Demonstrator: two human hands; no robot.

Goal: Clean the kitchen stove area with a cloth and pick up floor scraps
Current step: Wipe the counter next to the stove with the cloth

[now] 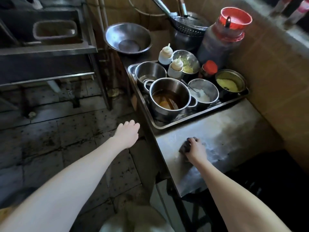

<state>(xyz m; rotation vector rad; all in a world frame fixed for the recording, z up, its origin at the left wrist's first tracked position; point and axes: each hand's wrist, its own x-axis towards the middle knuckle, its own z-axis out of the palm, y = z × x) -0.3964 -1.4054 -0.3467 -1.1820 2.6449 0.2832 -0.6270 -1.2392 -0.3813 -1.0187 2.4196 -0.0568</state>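
Stainless steel counter (222, 131) fills the centre right of the frame, its bare surface wet and streaked. The right hand (195, 149) presses on it at lower centre right, fingers curled tightly around a dark cloth (184, 147), which bunches under the palm and lies flat on the metal. The left hand (127, 133), at centre frame, hangs over the tiled floor (58, 131) just beside the counter's front edge; its fingers are loosely spread and hold nothing. Above the cloth, a metal tray (189, 120) sits on the counter and carries several vessels: a steel pot (169, 96) with brown liquid, a bowl of white paste (203, 92) to its right, a pot of yellow paste (229, 81) at the tray's right end, and two squeeze bottles (170, 61) behind. A large empty steel bowl (127, 38) rests at upper centre. A dark jug with a red lid (224, 34) stands at upper right against the tan wall. Small pale scraps (32, 114) lie on the stained floor at left.
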